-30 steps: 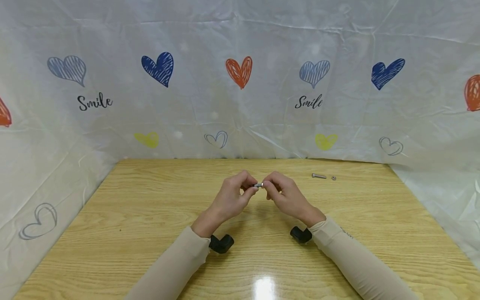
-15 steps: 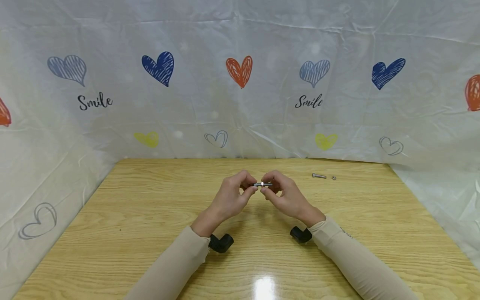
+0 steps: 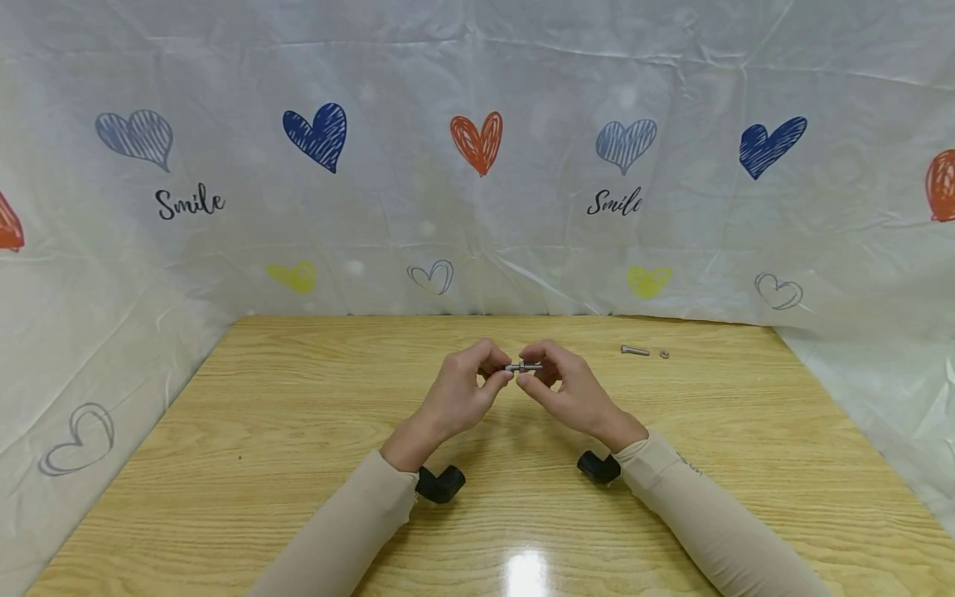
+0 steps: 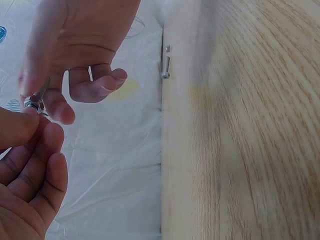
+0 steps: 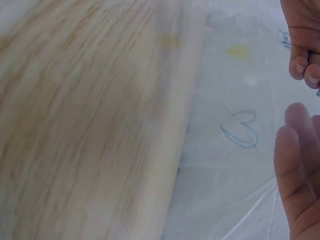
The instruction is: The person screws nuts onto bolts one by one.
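My left hand pinches one end of a silver bolt between thumb and index finger, holding it level above the table. A small metal nut sits partway along the bolt's shank. At the nut are the thumb and index finger of my right hand, one below and one above, with the bolt's free end running in between them. The left wrist view shows the nut beside the right thumb, the shank pointing toward the right palm. In the right wrist view the bolt is mostly out of frame.
A second bolt and a loose nut lie toward the back right of the wooden table. A white sheet printed with hearts hangs behind the table. Black wrist mounts sit under both forearms.
The right thumb and index finger have spread from their closed pinch, uncovering the nut and the bolt's free end. The nut has turned on the shank. The left hand stays in place.
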The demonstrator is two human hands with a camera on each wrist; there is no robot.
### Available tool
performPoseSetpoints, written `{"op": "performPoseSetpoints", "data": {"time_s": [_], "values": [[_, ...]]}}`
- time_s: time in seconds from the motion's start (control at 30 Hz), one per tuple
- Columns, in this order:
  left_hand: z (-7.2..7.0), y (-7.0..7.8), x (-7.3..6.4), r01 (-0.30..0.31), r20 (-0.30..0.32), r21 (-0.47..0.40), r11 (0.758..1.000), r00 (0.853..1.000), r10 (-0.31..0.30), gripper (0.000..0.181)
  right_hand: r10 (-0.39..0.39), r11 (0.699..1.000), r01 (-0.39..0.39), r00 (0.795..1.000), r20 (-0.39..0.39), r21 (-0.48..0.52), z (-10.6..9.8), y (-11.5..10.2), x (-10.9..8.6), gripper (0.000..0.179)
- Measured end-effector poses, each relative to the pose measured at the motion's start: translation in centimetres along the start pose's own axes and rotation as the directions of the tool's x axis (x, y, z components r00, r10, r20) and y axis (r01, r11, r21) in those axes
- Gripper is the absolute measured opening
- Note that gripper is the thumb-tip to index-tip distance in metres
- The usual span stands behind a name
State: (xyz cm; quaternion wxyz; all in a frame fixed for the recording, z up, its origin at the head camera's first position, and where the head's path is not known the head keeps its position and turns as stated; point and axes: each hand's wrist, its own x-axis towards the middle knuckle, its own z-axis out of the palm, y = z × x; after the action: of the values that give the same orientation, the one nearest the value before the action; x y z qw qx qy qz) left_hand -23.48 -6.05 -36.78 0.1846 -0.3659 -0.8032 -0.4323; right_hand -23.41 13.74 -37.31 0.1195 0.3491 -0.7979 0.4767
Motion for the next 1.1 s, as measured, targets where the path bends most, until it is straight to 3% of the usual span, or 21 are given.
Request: {"op": "performPoseSetpoints", "data": {"time_s": [0.13, 0.27, 0.53, 0.63, 0.73, 1.03, 1.1], "values": [[0.0, 0.0, 0.0, 0.008, 0.007, 0.001, 1.0, 1.0, -0.008, 0.008, -0.026, 0.999, 0.026, 1.0, 0.004, 0.019, -0.3, -1.9, 0.0, 0.02], [0.0, 0.0, 0.1, -0.003, 0.007, -0.009, 1.0, 1.0, 0.003, 0.009, -0.04, 0.999, 0.04, 0.999, 0.014, 0.034, -0.4, -2.2, 0.1, 0.013], [0.0, -0.1, 0.1, -0.007, 0.013, -0.024, 1.0, 1.0, 0.007, 0.009, -0.011, 1.0, 0.011, 1.0, 0.018, -0.014, 0.2, 1.2, 0.1, 0.011], [0.0, -0.1, 0.0, 0.001, 0.015, -0.025, 1.0, 1.0, 0.0, 0.009, 0.009, 1.0, -0.01, 1.0, 0.025, 0.011, 0.2, 1.5, 0.0, 0.009], [0.0, -0.2, 0.0, 0.009, 0.015, -0.023, 1.0, 1.0, -0.009, 0.009, 0.006, 1.0, -0.006, 1.0, 0.026, 0.025, 0.2, 1.7, -0.1, 0.019], [0.0, -0.1, 0.0, 0.003, 0.009, -0.021, 1.0, 1.0, -0.002, 0.009, -0.028, 0.999, 0.027, 0.999, 0.026, 0.029, -0.3, -1.7, 0.0, 0.009], [0.0, 0.0, 0.0, 0.002, 0.01, -0.021, 1.0, 1.0, -0.002, 0.009, -0.037, 0.999, 0.037, 0.999, 0.023, 0.008, -0.2, -1.3, 0.1, 0.008]]}}
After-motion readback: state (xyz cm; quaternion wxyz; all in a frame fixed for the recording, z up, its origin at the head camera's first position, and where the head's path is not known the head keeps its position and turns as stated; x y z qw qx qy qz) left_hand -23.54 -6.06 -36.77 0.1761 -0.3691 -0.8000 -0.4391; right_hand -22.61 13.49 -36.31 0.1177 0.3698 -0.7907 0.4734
